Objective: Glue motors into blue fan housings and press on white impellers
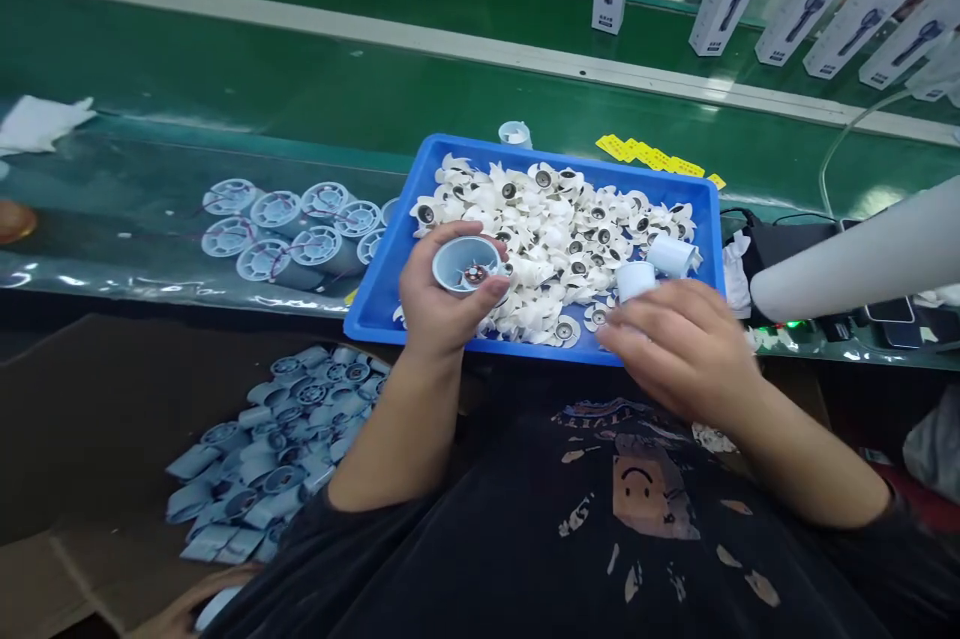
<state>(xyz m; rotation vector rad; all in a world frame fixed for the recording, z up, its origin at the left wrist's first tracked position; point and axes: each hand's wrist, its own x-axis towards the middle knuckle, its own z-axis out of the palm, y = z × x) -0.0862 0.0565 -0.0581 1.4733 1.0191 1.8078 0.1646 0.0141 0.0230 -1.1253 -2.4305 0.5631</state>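
Note:
My left hand (435,304) is wrapped round a light blue fan housing (448,264), its open end tilted up toward me. A motor with copper windings shows inside it. My right hand (679,339) is over the front right edge of the blue tray (386,284), fingers curled together and slightly blurred. Anything between its fingertips is hidden. Just beyond those fingers are a light blue cylinder (636,279) and a second light blue cylinder (671,257). White fan blades (536,224) are heaped across the tray.
Several housings with wires (277,209) stand left of the tray. Below, a cardboard box (97,419) holds many housings (277,449). Another hand (199,604) shows at bottom left. Yellow stickers (649,155), a white tube (862,249) and printed boxes (724,4) are beyond and right.

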